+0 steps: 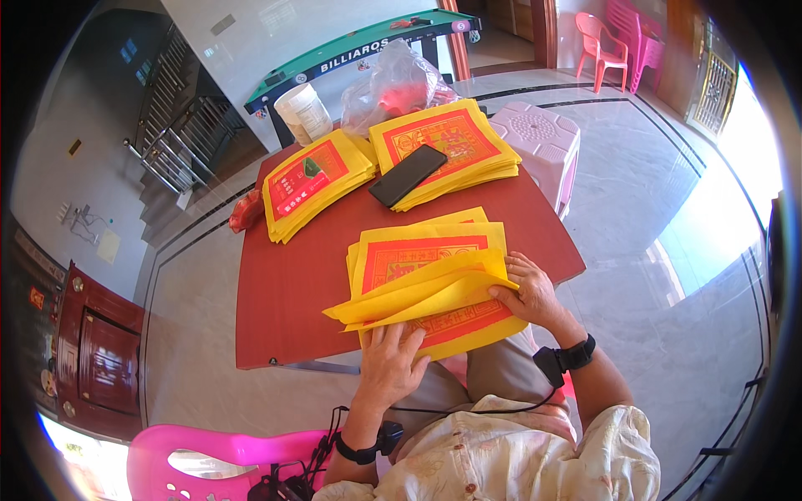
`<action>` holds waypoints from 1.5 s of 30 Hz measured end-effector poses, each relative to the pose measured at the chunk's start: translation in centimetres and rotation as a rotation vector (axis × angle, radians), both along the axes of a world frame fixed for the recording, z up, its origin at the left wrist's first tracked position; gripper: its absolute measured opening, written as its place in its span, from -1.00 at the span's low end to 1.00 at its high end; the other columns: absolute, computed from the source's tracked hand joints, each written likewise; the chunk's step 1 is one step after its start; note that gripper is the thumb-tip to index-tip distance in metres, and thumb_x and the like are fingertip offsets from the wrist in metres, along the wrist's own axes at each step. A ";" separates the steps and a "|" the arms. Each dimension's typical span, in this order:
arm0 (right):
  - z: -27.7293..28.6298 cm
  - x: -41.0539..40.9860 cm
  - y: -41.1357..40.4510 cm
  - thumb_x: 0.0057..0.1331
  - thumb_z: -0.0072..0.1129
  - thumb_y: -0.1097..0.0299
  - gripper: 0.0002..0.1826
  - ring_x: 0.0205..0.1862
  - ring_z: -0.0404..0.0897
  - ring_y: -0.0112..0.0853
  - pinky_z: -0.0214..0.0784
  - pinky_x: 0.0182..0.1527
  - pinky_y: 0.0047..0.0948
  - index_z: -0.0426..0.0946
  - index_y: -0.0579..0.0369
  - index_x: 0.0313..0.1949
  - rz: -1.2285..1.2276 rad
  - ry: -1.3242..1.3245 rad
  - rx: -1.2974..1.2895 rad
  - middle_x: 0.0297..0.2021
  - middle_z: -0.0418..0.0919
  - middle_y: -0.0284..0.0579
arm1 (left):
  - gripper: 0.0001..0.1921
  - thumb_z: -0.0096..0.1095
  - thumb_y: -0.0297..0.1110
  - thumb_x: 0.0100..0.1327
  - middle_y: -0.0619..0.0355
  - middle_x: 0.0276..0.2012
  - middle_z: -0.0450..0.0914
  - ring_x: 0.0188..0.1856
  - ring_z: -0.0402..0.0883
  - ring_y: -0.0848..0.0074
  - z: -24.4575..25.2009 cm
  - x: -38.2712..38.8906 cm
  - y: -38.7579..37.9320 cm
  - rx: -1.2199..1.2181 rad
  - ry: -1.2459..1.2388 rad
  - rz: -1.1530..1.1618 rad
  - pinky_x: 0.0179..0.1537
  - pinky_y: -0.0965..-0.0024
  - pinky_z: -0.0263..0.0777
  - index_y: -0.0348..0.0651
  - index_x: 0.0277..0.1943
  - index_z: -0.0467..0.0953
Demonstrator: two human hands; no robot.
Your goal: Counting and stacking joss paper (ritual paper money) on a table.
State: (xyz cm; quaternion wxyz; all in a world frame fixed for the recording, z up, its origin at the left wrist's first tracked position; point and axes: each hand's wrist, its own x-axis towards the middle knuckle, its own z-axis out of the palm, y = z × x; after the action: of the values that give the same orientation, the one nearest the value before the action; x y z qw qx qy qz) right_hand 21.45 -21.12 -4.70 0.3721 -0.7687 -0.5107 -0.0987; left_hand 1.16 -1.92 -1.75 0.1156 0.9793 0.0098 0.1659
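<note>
Before me lies a small pile of yellow joss paper sheets [438, 250] with red printed panels, reaching the near table edge. Across it, a yellow sheet is folded over on itself [416, 294], its printed side mostly hidden. At the right end of that fold, my right hand [532, 293] pinches the paper between thumb and fingers. My left hand [390, 366] has its fingers apart at the lower left of the fold. Its fingertips touch the papers; the contact is partly hidden. Below the fold, a red print [467, 322] shows on yellow paper hanging over my lap.
The red table [288, 300] also bears two yellow-and-red paper stacks [332, 172] [467, 131], a black phone [408, 176], a white tub [303, 113] and a clear plastic bag [401, 78]. A pink stool [539, 128] stands beyond the right edge. Cables [476, 411] link my wrist devices.
</note>
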 end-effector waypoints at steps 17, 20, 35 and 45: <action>0.6 -0.1 -0.1 0.24 0.13 0.23 -0.71 -0.01 0.53 -0.14 0.18 0.23 -0.12 0.58 0.17 -0.17 0.037 0.067 0.032 -0.11 0.58 0.01 | -0.46 0.46 -0.21 -0.16 0.02 -0.08 0.40 0.02 0.33 0.14 0.4 -0.3 0.5 0.003 0.025 -0.051 0.11 0.07 0.18 -0.12 -0.04 0.51; 0.4 0.1 -0.1 0.22 0.16 0.26 -0.72 -0.01 0.53 -0.13 0.19 0.22 -0.11 0.58 0.18 -0.18 0.030 0.087 0.036 -0.11 0.59 0.02 | -0.45 0.47 -0.20 -0.17 0.01 -0.08 0.40 0.01 0.34 0.14 0.6 -0.3 0.5 0.010 0.033 -0.053 0.10 0.08 0.19 -0.14 -0.05 0.51; 0.7 0.8 0.3 0.26 0.10 0.35 -0.79 -0.25 0.51 -0.12 0.36 -0.11 -0.25 0.54 0.26 -0.25 0.098 0.421 0.197 -0.32 0.58 -0.01 | -0.51 0.44 -0.22 -0.14 -0.03 -0.09 0.45 -0.03 0.40 0.12 1.3 -0.4 0.9 0.011 -0.007 -0.103 0.00 0.12 0.32 -0.17 -0.07 0.56; 1.2 0.8 0.1 0.25 0.10 0.40 -0.81 -0.01 0.47 -0.08 0.30 0.06 -0.24 0.54 0.24 -0.20 0.186 0.497 0.121 -0.19 0.57 0.00 | -0.56 0.42 -0.41 -0.01 -0.01 -0.12 0.47 -0.10 0.48 0.25 -1.4 -1.7 5.5 -0.595 -0.518 0.519 -0.15 0.31 0.36 -0.30 -0.06 0.41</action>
State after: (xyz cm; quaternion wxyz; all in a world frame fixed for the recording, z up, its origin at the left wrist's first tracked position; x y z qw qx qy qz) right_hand 22.27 -21.02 -3.53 0.5388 -0.6955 -0.4653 0.0975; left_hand -0.58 3.62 -3.14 0.3445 0.7952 0.2722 0.4183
